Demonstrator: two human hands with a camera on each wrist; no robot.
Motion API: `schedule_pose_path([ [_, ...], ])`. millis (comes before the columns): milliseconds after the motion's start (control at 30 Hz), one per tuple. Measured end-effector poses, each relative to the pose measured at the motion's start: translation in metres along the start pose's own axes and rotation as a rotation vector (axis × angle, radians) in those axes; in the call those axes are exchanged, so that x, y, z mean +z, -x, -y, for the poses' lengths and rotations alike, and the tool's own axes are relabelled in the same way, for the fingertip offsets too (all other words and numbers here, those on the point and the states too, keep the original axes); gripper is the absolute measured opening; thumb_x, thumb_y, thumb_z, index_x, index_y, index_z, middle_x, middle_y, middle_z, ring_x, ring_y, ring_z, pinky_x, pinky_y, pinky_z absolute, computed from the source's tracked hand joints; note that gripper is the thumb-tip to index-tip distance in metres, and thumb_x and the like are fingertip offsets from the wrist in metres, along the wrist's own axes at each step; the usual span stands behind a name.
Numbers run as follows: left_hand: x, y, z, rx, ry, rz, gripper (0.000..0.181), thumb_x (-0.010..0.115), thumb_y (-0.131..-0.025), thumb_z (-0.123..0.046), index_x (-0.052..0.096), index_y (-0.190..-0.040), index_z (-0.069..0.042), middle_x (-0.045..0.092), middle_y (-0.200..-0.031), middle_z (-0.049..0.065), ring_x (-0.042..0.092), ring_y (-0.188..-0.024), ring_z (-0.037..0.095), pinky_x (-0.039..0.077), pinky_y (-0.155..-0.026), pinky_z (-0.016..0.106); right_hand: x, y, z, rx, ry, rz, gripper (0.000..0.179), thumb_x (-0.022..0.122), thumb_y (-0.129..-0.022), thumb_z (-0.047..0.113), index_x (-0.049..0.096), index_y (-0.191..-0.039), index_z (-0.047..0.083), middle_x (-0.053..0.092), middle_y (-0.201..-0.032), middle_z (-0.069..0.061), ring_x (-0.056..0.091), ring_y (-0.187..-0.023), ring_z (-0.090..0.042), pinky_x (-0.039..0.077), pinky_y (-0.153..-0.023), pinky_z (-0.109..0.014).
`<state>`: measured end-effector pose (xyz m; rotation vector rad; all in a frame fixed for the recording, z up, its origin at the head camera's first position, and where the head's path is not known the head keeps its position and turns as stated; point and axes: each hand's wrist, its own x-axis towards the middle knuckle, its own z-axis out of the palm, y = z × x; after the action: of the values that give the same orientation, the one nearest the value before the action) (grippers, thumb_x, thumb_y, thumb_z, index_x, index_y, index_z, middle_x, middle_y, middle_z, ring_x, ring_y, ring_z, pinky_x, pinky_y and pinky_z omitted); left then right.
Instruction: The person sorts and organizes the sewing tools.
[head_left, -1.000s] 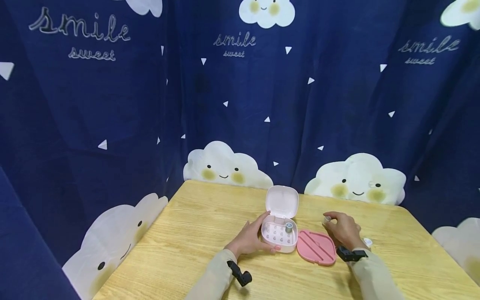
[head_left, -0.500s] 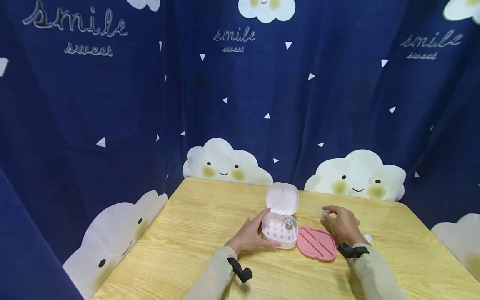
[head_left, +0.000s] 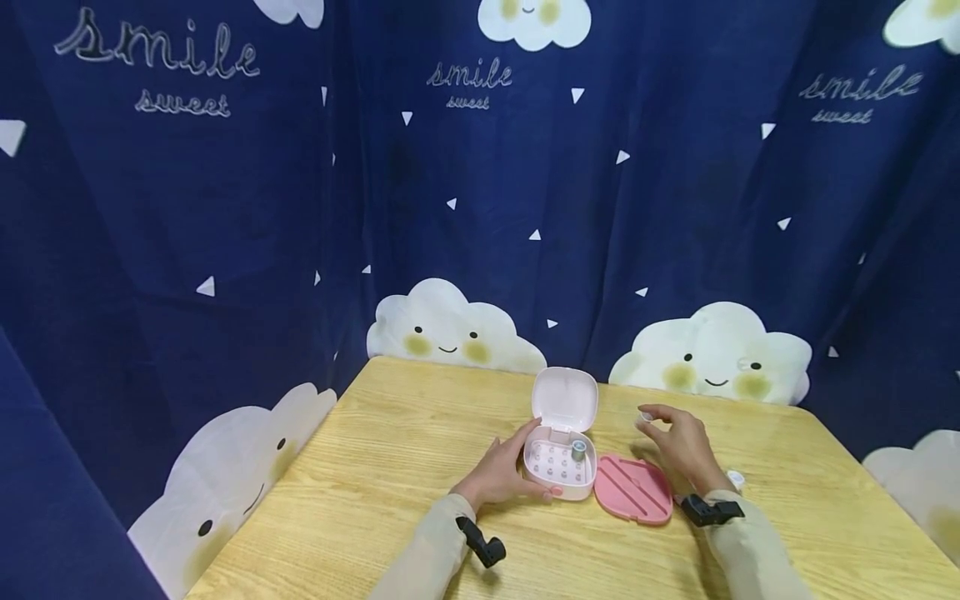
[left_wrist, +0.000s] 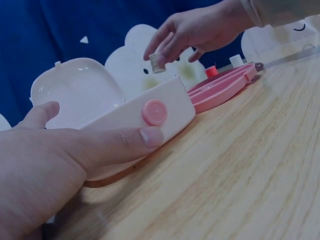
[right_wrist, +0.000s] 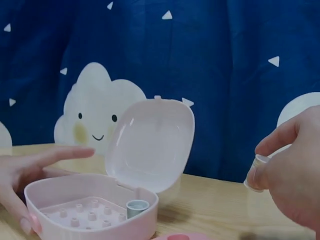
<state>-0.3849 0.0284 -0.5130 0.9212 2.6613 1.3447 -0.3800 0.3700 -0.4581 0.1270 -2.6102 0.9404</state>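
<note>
A small pale-pink sewing box (head_left: 573,492) stands with its lid (right_wrist: 152,145) raised at the back. My left hand (head_left: 498,477) grips its left side, thumb on the front by the round pink button (left_wrist: 154,112). Rows of short pegs (right_wrist: 92,216) cover the box floor. One grey-green thread spool (right_wrist: 137,210) stands upright at the right back. To the right, my right hand (head_left: 684,446) pinches a pale thread spool (left_wrist: 157,63) between thumb and fingers, above the table and apart from the box.
A pink slotted tray (head_left: 633,492) lies right of the box. A red spool (left_wrist: 211,71) and a white spool (left_wrist: 236,61) stand near it. Behind the wooden table (head_left: 420,433) hangs a blue curtain (head_left: 465,183) with clouds.
My right hand has risen and shifted slightly left with the pale thread spool. The left hand and the sewing box have stayed in place.
</note>
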Motion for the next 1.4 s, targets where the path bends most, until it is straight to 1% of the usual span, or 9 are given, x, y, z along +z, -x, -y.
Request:
schedule_pose_path([
  [233, 0.000, -0.001, -0.002, -0.009, -0.011, -0.009, 0.124, 0.096, -0.067, -0.053, 0.023, -0.166, -0.035, 0.037, -0.163, -0.007, 0.035, -0.148, 0.016, 0.005, -0.125, 0.053, -0.003, 0.000, 0.004, 0.004, -0.032, 0.024, 0.041, 0.069, -0.102, 0.026, 0.067, -0.136, 0.003, 0.067, -0.125, -0.020, 0.050, -0.129, -0.047, 0.040, -0.105, -0.067],
  [333, -0.001, -0.001, -0.003, -0.009, -0.012, -0.009, 0.125, 0.096, -0.067, -0.052, 0.023, -0.166, -0.035, 0.037, -0.163, -0.007, 0.035, -0.148, 0.015, 0.004, -0.125, 0.052, -0.002, 0.000, 0.005, -0.013, -0.040, 0.018, 0.041, 0.070, -0.102, 0.027, 0.067, -0.136, 0.004, 0.067, -0.126, -0.020, 0.050, -0.129, -0.047, 0.041, -0.105, -0.067],
  [467, -0.001, 0.000, -0.001, -0.009, -0.005, -0.005, 0.124, 0.097, -0.067, -0.050, 0.023, -0.165, -0.034, 0.038, -0.163, -0.005, 0.035, -0.148, 0.015, 0.004, -0.125, 0.053, 0.000, 0.001, 0.010, -0.042, -0.054, -0.004, 0.040, 0.072, -0.101, 0.024, 0.068, -0.134, 0.002, 0.068, -0.124, -0.021, 0.052, -0.128, -0.047, 0.041, -0.105, -0.067],
  [567, 0.000, 0.000, 0.000, -0.006, 0.000, -0.003, 0.124, 0.097, -0.067, -0.050, 0.023, -0.165, -0.035, 0.038, -0.163, -0.005, 0.034, -0.148, 0.014, 0.004, -0.125, 0.054, 0.000, 0.002, 0.014, -0.032, -0.075, -0.010, 0.041, 0.072, -0.100, 0.025, 0.068, -0.134, 0.003, 0.066, -0.128, -0.022, 0.051, -0.130, -0.048, 0.040, -0.106, -0.067],
  [667, 0.001, -0.001, 0.001, -0.008, 0.001, 0.001, 0.124, 0.097, -0.067, -0.049, 0.022, -0.165, -0.037, 0.037, -0.163, -0.006, 0.034, -0.148, 0.013, 0.004, -0.125, 0.054, 0.001, 0.001, 0.018, -0.036, -0.072, -0.019, 0.042, 0.073, -0.100, 0.026, 0.069, -0.134, 0.003, 0.066, -0.129, -0.023, 0.051, -0.130, -0.048, 0.040, -0.106, -0.067],
  [800, 0.002, -0.001, 0.001, 0.000, 0.002, 0.000, 0.124, 0.097, -0.067, -0.048, 0.022, -0.165, -0.037, 0.037, -0.164, -0.004, 0.034, -0.148, 0.015, 0.004, -0.125, 0.055, 0.002, 0.000, 0.025, -0.040, -0.070, -0.017, 0.042, 0.073, -0.099, 0.026, 0.068, -0.134, 0.003, 0.066, -0.129, -0.023, 0.051, -0.131, -0.048, 0.040, -0.107, -0.067],
  [900, 0.001, 0.000, 0.001, 0.011, 0.005, -0.005, 0.123, 0.097, -0.068, -0.047, 0.022, -0.165, -0.035, 0.038, -0.164, -0.001, 0.034, -0.148, 0.017, 0.004, -0.125, 0.056, 0.003, 0.000, 0.030, -0.025, -0.082, -0.005, 0.042, 0.073, -0.099, 0.026, 0.068, -0.135, 0.004, 0.065, -0.131, -0.022, 0.050, -0.132, -0.047, 0.040, -0.108, -0.066],
  [1133, 0.000, 0.000, 0.000, 0.006, 0.009, -0.005, 0.124, 0.097, -0.068, -0.049, 0.022, -0.166, -0.033, 0.038, -0.163, -0.003, 0.035, -0.148, 0.016, 0.005, -0.125, 0.056, 0.006, 0.001, 0.038, 0.004, -0.104, 0.009, 0.045, 0.074, -0.098, 0.032, 0.068, -0.135, 0.006, 0.064, -0.134, -0.022, 0.049, -0.134, -0.047, 0.042, -0.106, -0.066],
  [1400, 0.002, 0.001, 0.002, 0.009, 0.016, -0.010, 0.126, 0.097, -0.067, -0.050, 0.020, -0.166, -0.034, 0.039, -0.163, -0.001, 0.035, -0.147, 0.016, 0.005, -0.124, 0.056, 0.013, 0.000, 0.041, -0.091, -0.112, -0.030, 0.039, 0.078, -0.096, 0.024, 0.072, -0.128, 0.004, 0.070, -0.122, -0.020, 0.056, -0.126, -0.046, 0.044, -0.104, -0.066],
])
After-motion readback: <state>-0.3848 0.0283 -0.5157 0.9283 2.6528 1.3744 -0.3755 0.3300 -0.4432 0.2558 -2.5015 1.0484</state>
